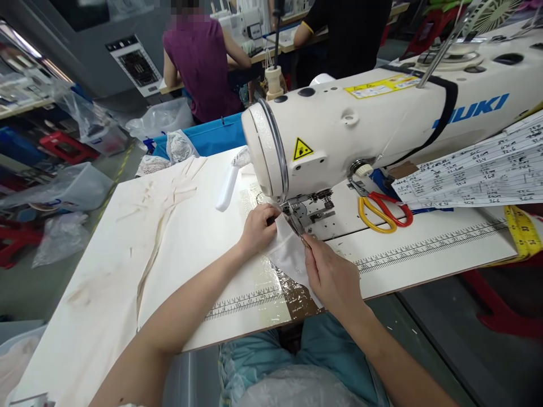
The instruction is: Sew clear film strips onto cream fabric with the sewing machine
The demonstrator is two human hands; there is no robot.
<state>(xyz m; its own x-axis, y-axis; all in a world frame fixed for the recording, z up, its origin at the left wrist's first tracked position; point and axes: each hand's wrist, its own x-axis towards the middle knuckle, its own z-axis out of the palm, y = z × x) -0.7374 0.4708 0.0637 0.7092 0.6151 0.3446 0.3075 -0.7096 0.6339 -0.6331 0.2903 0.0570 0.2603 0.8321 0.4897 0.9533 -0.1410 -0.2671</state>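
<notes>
Over on that white tabletop (203,249), the left hand (257,230) pinches white cloth (285,247) by the sewing machine (326,124), the right hand (335,274) grips a slim metal tool (293,224), and its slipping could snag that cloth.

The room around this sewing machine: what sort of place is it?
Probably a garment sewing workshop: a large sewing machine, white fabric in the left hand, and, beyond, a person in a purple top near what looks like another machine.

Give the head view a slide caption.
Left hand touching thin white fabric, right hand holding a slim metal tool, at the needle end of a blue-lettered white sewing machine.
</notes>
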